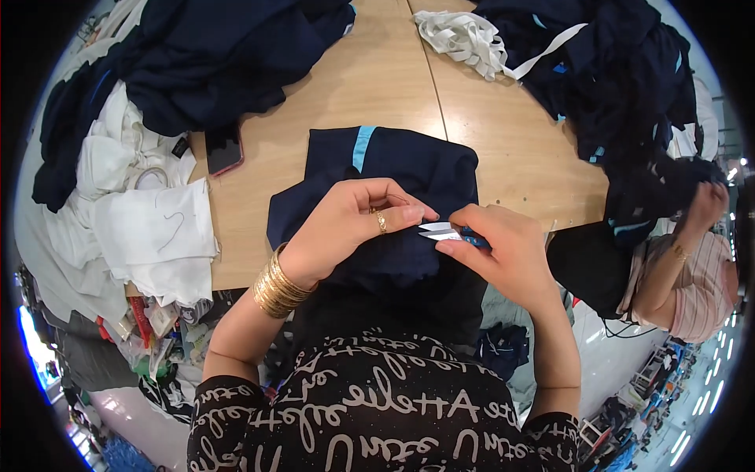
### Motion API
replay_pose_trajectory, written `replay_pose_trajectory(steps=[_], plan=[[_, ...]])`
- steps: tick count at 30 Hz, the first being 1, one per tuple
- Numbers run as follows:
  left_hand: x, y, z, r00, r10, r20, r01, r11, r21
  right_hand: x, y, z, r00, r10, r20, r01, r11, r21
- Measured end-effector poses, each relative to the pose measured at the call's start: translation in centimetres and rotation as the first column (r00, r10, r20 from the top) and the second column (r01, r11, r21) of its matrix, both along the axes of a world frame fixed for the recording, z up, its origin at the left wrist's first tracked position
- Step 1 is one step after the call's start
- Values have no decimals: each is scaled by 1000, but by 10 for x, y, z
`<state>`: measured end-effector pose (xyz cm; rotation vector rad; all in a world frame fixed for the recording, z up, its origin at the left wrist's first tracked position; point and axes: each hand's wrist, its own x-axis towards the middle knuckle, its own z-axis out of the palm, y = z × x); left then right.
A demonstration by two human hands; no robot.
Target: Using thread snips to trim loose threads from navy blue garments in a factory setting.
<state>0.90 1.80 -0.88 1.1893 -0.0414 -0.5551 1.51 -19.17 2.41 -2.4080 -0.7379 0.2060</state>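
A dark navy garment [409, 169] with a light blue stripe lies on the wooden table [370, 86] in front of me and hangs over its near edge. My left hand [354, 220], with a ring and gold bangles, pinches the fabric with fingers closed on it. Just to its right, my right hand [499, 252] grips small thread snips [444, 231] with a blue handle, their silver blades pointing left at my left fingertips.
Heaps of navy clothing [197, 55] cover the table's left and right [621, 86]. White cloth pieces [149, 228] lie at the left, a dark phone [224, 153] beside them, white elastic tape [464, 35] at the back. Another person's arm [676, 259] is at the right.
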Motion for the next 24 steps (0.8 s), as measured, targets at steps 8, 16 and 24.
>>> replay_pose_trajectory(steps=[8, 16, 24], plan=[[2, -1, -4, 1000, -8, 14, 8, 1000, 11, 3, 5, -3, 994, 55, 95, -56, 998, 2], [8, 3, 1, 1000, -13, 5, 13, 1000, 20, 12, 8, 0, 981, 101, 164, -94, 994, -51], [4, 2, -22, 988, 103, -119, -115, 989, -98, 15, -3, -40, 968, -10, -250, 68, 972, 225]])
